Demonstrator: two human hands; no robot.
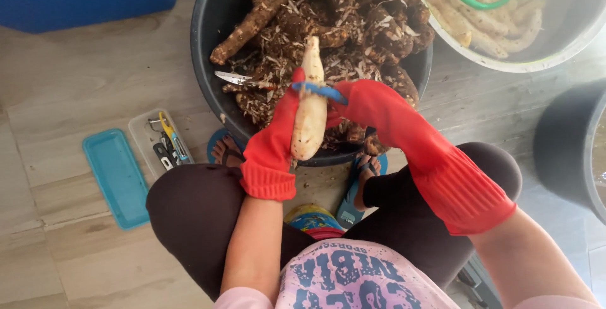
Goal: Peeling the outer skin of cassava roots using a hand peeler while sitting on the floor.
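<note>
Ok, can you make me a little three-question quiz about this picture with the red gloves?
1. True or false: the left hand in a red rubber glove holds the pale peeled root.
2. Which colour is the peeler in the right hand: A green, B blue, C yellow?
3. What fills the big black round tub?

Key: 1 true; 2 B; 3 brown unpeeled roots and peelings.

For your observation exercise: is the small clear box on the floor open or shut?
Open: the clear box shows tools inside, and its teal lid lies flat beside it.
</note>
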